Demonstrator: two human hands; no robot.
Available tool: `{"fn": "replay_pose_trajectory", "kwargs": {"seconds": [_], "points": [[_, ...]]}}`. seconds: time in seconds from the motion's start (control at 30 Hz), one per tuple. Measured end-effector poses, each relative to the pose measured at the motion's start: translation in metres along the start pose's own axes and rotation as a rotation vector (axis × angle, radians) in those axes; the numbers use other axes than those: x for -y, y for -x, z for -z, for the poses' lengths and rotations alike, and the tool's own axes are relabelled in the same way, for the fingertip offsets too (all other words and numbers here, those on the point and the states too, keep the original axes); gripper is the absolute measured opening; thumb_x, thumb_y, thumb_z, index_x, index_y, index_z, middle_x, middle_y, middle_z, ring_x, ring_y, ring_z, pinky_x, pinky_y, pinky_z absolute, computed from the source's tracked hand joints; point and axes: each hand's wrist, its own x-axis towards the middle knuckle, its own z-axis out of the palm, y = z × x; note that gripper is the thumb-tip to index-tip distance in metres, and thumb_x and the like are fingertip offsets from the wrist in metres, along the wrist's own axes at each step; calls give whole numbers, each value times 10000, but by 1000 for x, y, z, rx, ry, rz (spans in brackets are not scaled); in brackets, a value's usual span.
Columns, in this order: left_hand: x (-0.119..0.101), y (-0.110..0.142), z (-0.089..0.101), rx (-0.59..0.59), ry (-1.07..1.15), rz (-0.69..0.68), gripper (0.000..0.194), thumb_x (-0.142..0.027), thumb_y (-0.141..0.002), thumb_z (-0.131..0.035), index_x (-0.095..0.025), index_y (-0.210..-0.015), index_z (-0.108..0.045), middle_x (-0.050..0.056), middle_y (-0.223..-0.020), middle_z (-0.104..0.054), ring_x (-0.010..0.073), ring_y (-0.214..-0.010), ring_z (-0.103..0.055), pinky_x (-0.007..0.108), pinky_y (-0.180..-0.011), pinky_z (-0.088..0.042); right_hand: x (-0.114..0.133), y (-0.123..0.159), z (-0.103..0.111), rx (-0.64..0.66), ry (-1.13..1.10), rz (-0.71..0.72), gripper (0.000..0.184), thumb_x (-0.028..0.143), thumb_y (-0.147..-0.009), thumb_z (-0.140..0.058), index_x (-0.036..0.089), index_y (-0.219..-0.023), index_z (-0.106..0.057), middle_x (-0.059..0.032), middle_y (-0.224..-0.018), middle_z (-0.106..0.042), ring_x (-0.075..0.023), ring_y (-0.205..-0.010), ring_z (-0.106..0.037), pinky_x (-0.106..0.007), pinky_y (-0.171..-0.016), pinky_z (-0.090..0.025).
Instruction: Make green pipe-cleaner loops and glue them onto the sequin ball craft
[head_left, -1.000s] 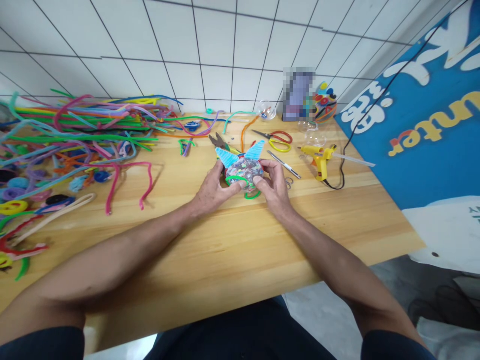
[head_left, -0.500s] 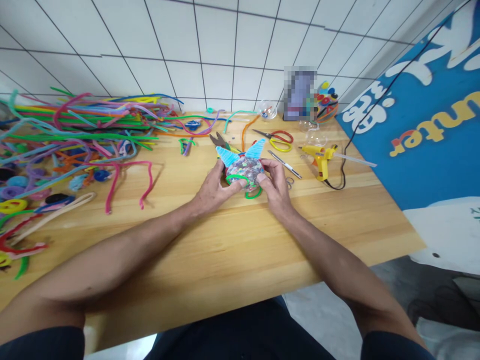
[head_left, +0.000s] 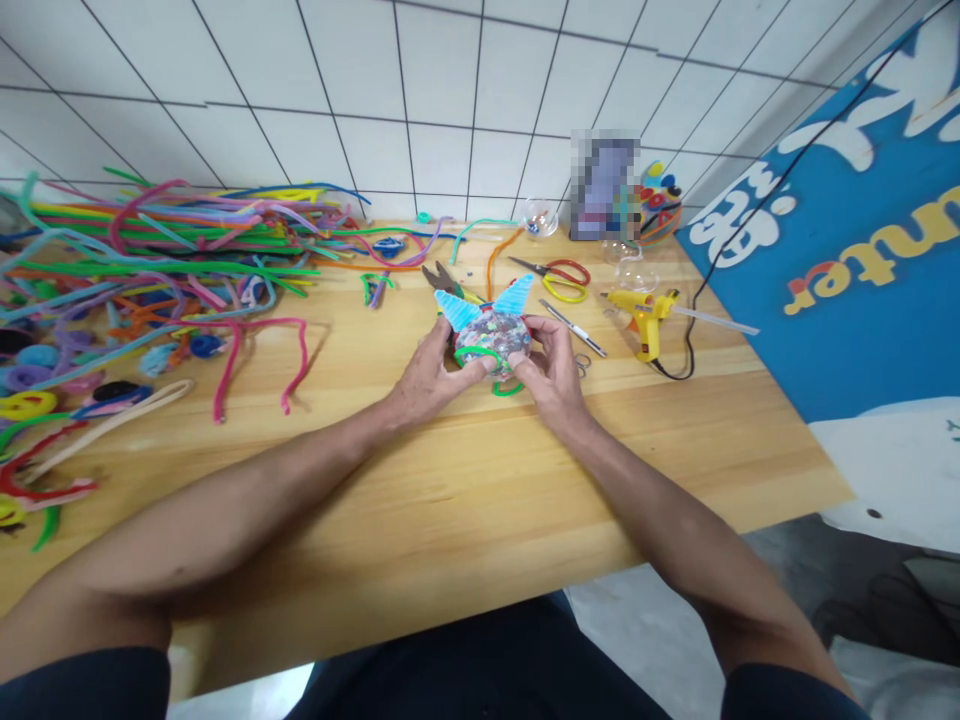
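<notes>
Between both hands is a rounded, speckled grey craft figure (head_left: 495, 328) with two blue pipe-cleaner ears (head_left: 514, 297) pointing up and away from me. My left hand (head_left: 431, 380) grips its left side, the thumb pressed on a green pipe cleaner (head_left: 474, 354) that curves across the front. My right hand (head_left: 553, 375) holds the right side, its thumb on the near surface. Another bit of green pipe cleaner hangs below the figure. Fingers behind the figure are mostly hidden. Just beyond it lie pliers (head_left: 442, 280), partly covered by the left ear.
Scissors (head_left: 566, 280), a craft knife (head_left: 574, 328) and a yellow glue gun (head_left: 646, 318) with a black cord lie to the right. A big heap of pipe cleaners (head_left: 187, 240) spreads over the table's left side. A pixelated upright object (head_left: 604, 190) leans near the tiled wall.
My right thumb has slid slightly left and down on the figure's front. The whole view has shifted a little; both hands keep their hold.
</notes>
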Motion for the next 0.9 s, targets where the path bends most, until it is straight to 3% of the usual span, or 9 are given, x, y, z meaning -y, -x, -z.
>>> {"fn": "replay_pose_trajectory", "kwargs": {"seconds": [0.13,0.27,0.47,0.63,0.9], "points": [[-4,1,1,19,-22,4,662,-673,-924,-803,-195,-1333,-598,139,-1318,-763,329,-1267,-728,509,-1132,-597,0,-1,-1,-11,-9,-5,575,657,-884,-831,312,-1282,-601,-96,-1300,-745,-326,-1275,-727,-486,-940,-731],[-5,2,0,-6,-71,27,715,-618,-851,-900,-209,-1349,-592,145,-1382,-735,340,-1288,-723,512,-1121,-609,1,0,-1,-13,-46,-16,579,682,-888,-823,312,-1277,-607,-96,-1300,-751,-332,-1276,-727,-499,-950,-723],[-4,1,-3,-26,-40,3,776,-614,-817,-918,-211,-1373,-557,144,-1358,-730,340,-1252,-739,512,-1091,-617,-5,-1,2,-26,-52,-9,546,681,-939,-759,305,-1302,-603,-102,-1382,-737,-328,-1360,-682,-526,-1120,-633],[-6,0,-4,-49,-33,-59,861,-593,-772,-955,-217,-1427,-542,150,-1397,-713,351,-1314,-716,507,-1162,-574,-11,-3,5,-33,-45,-44,558,662,-926,-772,279,-1299,-612,-105,-1340,-740,-312,-1259,-705,-517,-1126,-601],[-9,0,-1,7,-46,17,760,-650,-792,-935,-208,-1314,-604,114,-1260,-750,331,-1165,-728,514,-1055,-608,-9,-4,4,-66,-57,-53,571,673,-897,-794,276,-1271,-626,-97,-1327,-752,-308,-1262,-698,-509,-1132,-586]]}}
